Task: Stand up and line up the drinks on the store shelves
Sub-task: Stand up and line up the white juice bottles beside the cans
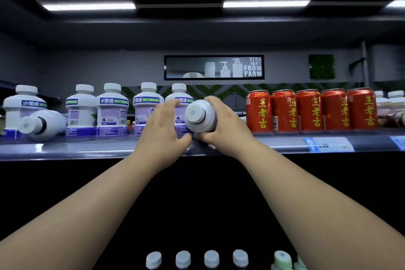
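As right hand (221,123) grips the toppled white plastic bottle (198,116) at the grey shelf (87,149) front edge, left hand (164,126) splayed beside, upending seems next.

Two lit light strips (88,6) overhead, third at right edge. Framed sign (213,67) on grey wall (87,66): white bottles pictured, words "STRAIGHT FROM FARM". Green leafy panel (321,66) right of sign, well apart. Green zigzag band (219,89) below sign. Grey pole (364,63) right of panel. Price tag (328,144) with blue arrow, digits blurred.
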